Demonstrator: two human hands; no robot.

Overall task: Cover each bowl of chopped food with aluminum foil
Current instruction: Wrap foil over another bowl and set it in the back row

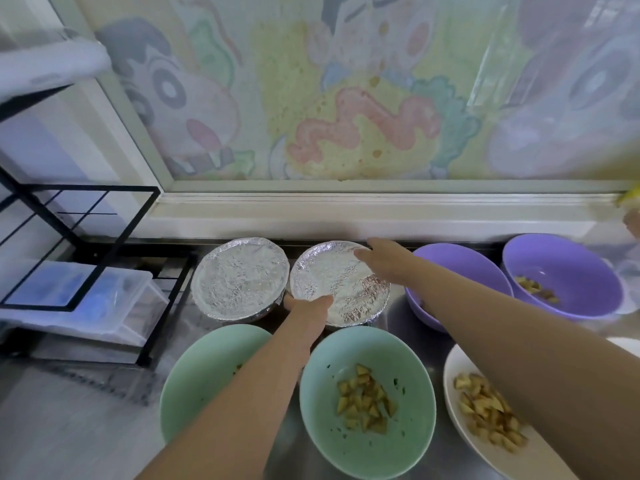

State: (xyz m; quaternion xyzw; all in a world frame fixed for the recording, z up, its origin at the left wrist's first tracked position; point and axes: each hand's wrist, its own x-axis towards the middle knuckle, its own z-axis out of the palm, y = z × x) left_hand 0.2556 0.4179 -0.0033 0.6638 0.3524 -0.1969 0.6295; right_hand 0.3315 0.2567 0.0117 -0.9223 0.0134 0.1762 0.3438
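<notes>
green bowl (329, 448) nearest; left hand (307, 309) and right hand (379, 262) press flat-fingered on foil-covered bowl (334, 284).

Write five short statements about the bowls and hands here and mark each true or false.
1. Foil covers two bowls, the left foil-covered bowl and the right foil-covered bowl. True.
2. Both hands touch the left one. False: the left hand and right hand touch the right foil-covered bowl.
3. The middle green bowl holds chopped food, uncovered. True.
4. The purple bowls are foil-covered. False: the left purple bowl and right purple bowl are uncovered.
5. The white bowl is empty. False: the white bowl holds chopped pieces.
</notes>
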